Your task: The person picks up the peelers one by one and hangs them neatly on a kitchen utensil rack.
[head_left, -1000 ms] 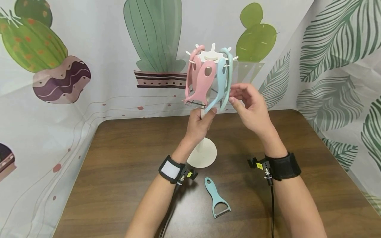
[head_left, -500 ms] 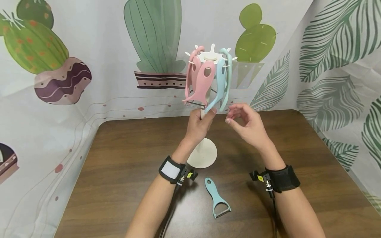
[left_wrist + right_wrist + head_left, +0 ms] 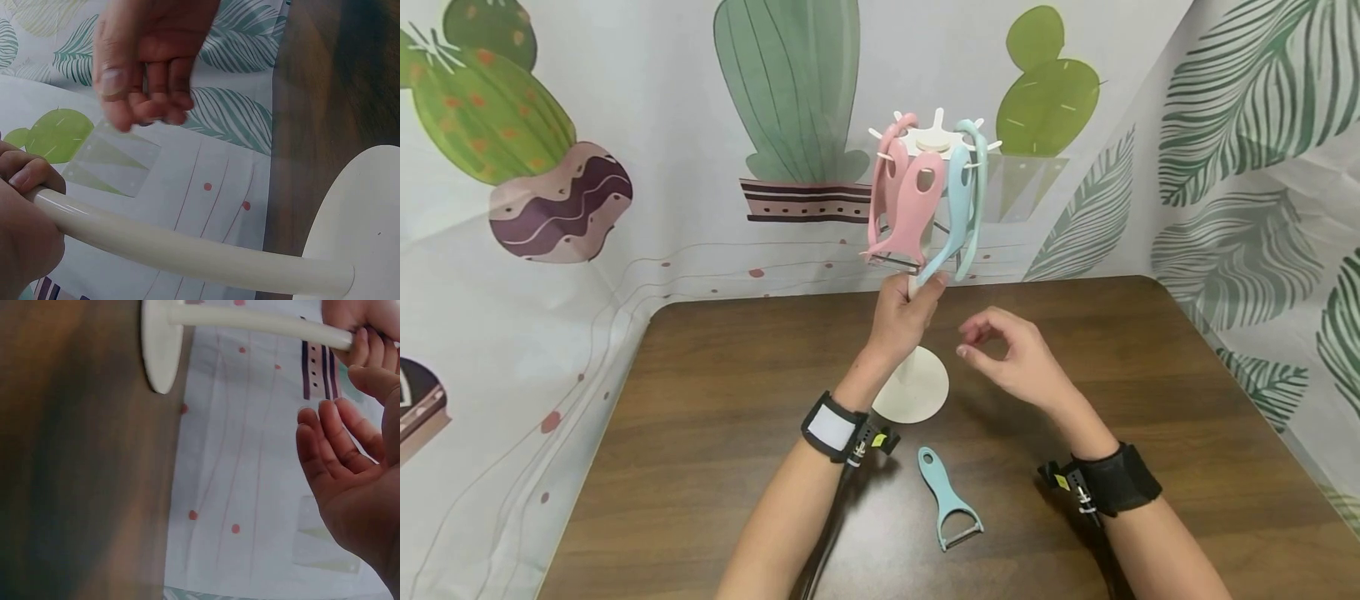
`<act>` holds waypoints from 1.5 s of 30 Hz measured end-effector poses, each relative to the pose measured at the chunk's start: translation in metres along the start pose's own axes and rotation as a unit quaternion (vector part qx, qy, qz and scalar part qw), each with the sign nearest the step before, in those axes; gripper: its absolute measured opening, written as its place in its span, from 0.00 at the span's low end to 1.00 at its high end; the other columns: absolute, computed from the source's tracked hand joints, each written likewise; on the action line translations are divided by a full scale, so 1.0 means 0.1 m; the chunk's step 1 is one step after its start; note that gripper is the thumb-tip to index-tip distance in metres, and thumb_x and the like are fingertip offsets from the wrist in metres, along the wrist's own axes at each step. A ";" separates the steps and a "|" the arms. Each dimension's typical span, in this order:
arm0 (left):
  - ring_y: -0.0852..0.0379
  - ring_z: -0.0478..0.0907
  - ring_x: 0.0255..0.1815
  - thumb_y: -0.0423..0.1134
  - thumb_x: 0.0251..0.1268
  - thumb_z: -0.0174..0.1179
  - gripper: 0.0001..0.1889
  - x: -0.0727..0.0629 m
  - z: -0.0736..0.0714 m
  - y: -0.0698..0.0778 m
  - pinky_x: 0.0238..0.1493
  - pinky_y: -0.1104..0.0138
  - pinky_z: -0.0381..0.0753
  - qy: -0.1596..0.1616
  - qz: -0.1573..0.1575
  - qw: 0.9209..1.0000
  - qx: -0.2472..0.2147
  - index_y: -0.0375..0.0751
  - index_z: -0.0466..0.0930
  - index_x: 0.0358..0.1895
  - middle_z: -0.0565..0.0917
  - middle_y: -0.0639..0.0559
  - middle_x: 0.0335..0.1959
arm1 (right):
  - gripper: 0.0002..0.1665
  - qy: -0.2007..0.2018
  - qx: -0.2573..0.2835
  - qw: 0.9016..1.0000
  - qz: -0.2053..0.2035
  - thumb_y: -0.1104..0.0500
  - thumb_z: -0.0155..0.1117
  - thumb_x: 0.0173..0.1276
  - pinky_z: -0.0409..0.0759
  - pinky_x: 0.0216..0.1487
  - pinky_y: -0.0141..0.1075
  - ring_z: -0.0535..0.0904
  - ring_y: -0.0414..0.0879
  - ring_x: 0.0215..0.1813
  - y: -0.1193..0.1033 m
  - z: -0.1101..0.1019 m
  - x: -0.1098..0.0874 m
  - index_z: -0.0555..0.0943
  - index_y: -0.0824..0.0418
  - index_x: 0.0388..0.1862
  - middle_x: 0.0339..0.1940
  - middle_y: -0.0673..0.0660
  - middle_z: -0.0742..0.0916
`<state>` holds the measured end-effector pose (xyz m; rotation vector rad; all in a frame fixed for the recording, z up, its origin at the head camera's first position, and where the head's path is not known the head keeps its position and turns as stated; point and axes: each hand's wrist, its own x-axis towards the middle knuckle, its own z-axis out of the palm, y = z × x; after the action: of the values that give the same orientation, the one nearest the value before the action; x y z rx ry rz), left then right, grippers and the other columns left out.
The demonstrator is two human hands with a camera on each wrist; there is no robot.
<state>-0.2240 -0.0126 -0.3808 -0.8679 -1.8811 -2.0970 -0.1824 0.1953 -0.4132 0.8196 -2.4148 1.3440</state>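
My left hand (image 3: 901,321) grips the pole of a cream stand with a round base (image 3: 925,392); in the left wrist view the bare pole (image 3: 175,250) runs from the fist down to the base. From the spoked white top (image 3: 938,137) hang several peelers: pink peelers (image 3: 913,212) on the left, a light blue peeler (image 3: 956,196) and a teal peeler (image 3: 980,192) on the right. My right hand (image 3: 1015,358) hovers right of the pole, fingers loosely bent, holding nothing. A teal peeler (image 3: 942,483) lies on the table in front of the base.
The brown wooden table (image 3: 700,417) extends to a hanging cloth (image 3: 662,167) printed with cacti and leaves. Some white spokes at the rear of the top carry nothing. Black bands with small cameras sit on both wrists, a cable trailing from each.
My right hand has moved down and away from the hanging teal peeler, to beside the pole. The left hand, the stand and the peeler on the table stay in place.
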 end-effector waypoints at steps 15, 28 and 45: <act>0.61 0.54 0.10 0.40 0.80 0.53 0.28 0.00 0.01 0.01 0.14 0.67 0.51 -0.007 0.004 1.000 0.002 0.43 0.63 0.13 0.61 0.59 0.09 | 0.05 -0.101 -0.070 0.990 0.073 0.60 0.77 0.68 0.87 0.43 0.46 0.83 0.39 0.38 -0.04 0.26 -0.40 0.87 0.54 0.39 0.34 0.44 0.86; 0.60 0.54 0.10 0.41 0.79 0.53 0.29 -0.02 0.01 0.01 0.14 0.67 0.50 0.001 0.000 1.000 0.006 0.40 0.62 0.12 0.61 0.59 0.08 | 0.13 -0.169 -0.104 0.975 0.103 0.56 0.77 0.68 0.78 0.31 0.31 0.76 0.33 0.26 -0.26 0.41 -0.63 0.84 0.61 0.43 0.25 0.41 0.80; 0.60 0.55 0.10 0.42 0.79 0.53 0.30 -0.02 0.00 0.01 0.14 0.67 0.50 0.006 0.001 1.000 0.008 0.38 0.63 0.11 0.61 0.58 0.08 | 0.19 -0.231 -0.138 0.952 0.144 0.50 0.78 0.68 0.74 0.29 0.32 0.72 0.33 0.25 -0.49 0.57 -0.75 0.82 0.61 0.44 0.24 0.45 0.79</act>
<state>-0.2224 -0.0130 -0.3811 -0.8504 -1.8888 -2.0776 -0.0906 0.1534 -0.4459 0.7965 -3.1014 0.9338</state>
